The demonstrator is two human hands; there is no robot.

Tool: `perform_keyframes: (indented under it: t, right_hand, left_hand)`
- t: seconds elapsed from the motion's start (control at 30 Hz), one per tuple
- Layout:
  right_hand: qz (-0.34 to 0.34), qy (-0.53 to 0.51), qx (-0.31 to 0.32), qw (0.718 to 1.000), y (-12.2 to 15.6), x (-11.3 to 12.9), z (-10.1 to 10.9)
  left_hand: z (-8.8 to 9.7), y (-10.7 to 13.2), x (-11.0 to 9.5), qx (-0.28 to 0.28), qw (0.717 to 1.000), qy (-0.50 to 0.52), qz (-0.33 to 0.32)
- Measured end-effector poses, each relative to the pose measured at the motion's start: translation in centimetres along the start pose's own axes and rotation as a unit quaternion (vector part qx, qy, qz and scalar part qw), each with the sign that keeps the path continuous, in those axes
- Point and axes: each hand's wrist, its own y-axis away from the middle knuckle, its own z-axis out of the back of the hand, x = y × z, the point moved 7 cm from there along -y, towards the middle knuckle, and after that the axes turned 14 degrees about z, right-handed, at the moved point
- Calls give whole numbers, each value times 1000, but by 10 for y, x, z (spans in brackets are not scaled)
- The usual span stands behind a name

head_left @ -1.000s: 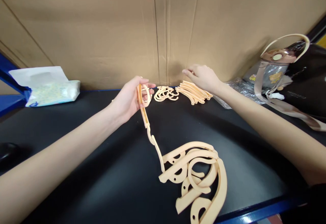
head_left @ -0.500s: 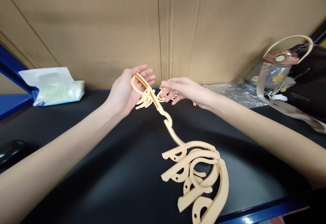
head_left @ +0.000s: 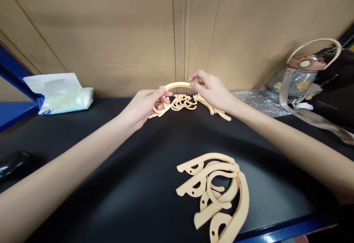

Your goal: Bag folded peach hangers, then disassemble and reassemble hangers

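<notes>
Between my hands, a beige plastic folding clothes hanger (head_left: 178, 84) is held up, its curved bar running crosswise. My left hand (head_left: 143, 104) pinches its left end between thumb and fingers, and a rounded loop of beige plastic shows by those fingers. My right hand (head_left: 211, 90) has its fingers closed around the right end, which they hide. Below and behind the hands, several curved beige hooks (head_left: 182, 103) lie in a heap on the table. Beneath my right hand are long beige hanger arms (head_left: 212, 109). A pile of folded beige hangers (head_left: 221, 184) lies closer to me.
The black table (head_left: 132, 184) has a blue edge and backs onto a cardboard wall (head_left: 110, 33). At left are a wipes pack (head_left: 65, 97) and a black mouse-like object (head_left: 13, 163). Clear plastic wrap (head_left: 254, 101) and a strapped water bottle (head_left: 302, 73) stand at right.
The hanger has swung up from pointing toward me to lying crosswise. My left hand has gone from loosely open to pinching, and my right hand has closed on the other end.
</notes>
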Motion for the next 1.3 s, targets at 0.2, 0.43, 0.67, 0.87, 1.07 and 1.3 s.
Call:
perform_keyframes:
  t: [0.2,0.43,0.67,0.87,1.07,1.3]
  right_hand:
    - [198,337,113,914,13,37,-17]
    - [277,368,172,871,22,50,-25]
    - [226,349,196,888,15,38,-19]
    - [16,101,156,982,0,-23,10]
    - [-99,-100,2,990,-6,-40,32]
    - [-206,-240,-113,942,-4,-58,38]
  left_hand:
    - [-20,7,4,60,994,-91,2]
    - [-19,5,11,155,977,-136,50]
    - [-38,12,5,109,985,-135,24]
    - [-49,1,-14,-14,979,-196,-50]
    - [-44,-61,-20,-109,947,-294,-63]
    - [-30,-76,-6,-182,927,-315,-88]
